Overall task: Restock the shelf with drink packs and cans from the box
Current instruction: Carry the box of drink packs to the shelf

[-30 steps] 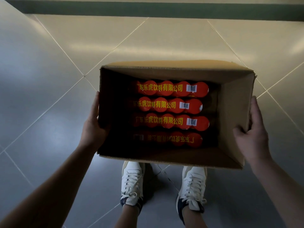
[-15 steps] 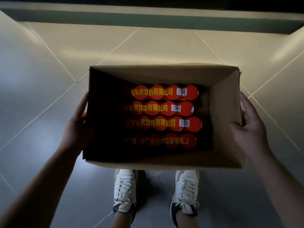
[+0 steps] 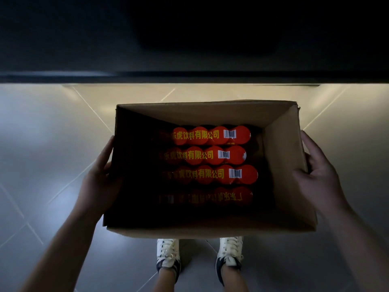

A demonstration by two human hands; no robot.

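Note:
An open cardboard box (image 3: 288, 165) is held in front of me above the tiled floor. Inside lie several shrink-wrapped packs of red-topped cans (image 3: 210, 154) in rows, with yellow lettering and barcode stickers; the nearest row is in shadow. My left hand (image 3: 99, 182) presses flat against the box's left wall from outside. My right hand (image 3: 320, 175) grips the right wall, thumb over its rim and fingers outside. A dark shelf unit (image 3: 189, 39) fills the top of the view, its inside too dark to read.
The shelf's front edge (image 3: 189, 77) runs across the view just beyond the box. Glossy floor tiles (image 3: 46, 131) spread left and right. My two white sneakers (image 3: 168, 256) stand directly below the box.
The view has tilted up and forward: the dark shelf now covers the top third. The box sits lower in view and closer to the shelf edge. Both hands keep the same hold.

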